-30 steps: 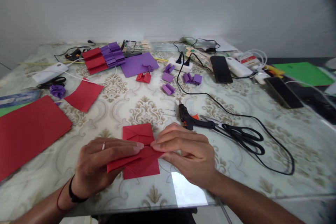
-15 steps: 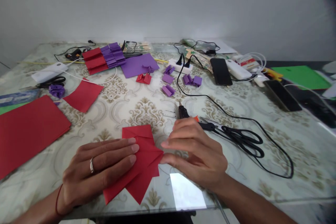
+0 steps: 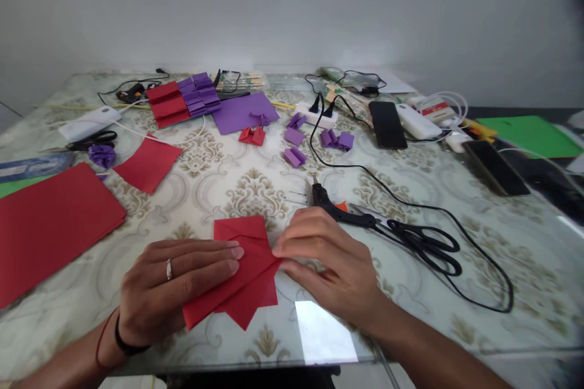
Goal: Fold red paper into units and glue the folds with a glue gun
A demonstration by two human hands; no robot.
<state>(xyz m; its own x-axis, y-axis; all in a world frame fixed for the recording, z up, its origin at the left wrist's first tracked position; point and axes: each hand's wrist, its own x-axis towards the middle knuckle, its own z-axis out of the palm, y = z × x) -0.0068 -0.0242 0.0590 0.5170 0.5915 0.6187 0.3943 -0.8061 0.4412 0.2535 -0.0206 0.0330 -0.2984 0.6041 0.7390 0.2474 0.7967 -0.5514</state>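
Left grip (image 3: 177, 282) lies flat, fingers straight, pressing the folded red paper piece (image 3: 255, 292) onto the glass-topped patterned desk (image 3: 228, 182). Right grip (image 3: 333, 261) pinches the piece's right corner between thumb and forefinger. Black glue gun (image 3: 328, 206) sits just behind my right grip, black-handled scissors (image 3: 424, 243) beside it to the right. Large red paper sheet (image 3: 50, 225) is far left, small red paper square (image 3: 148, 164) behind it. Purple paper sheet (image 3: 244, 110) lies near the back.

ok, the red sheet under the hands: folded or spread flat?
Folded. The red sheet shows creases and overlapping flaps; left hand presses it down, right hand pinches its right corner.
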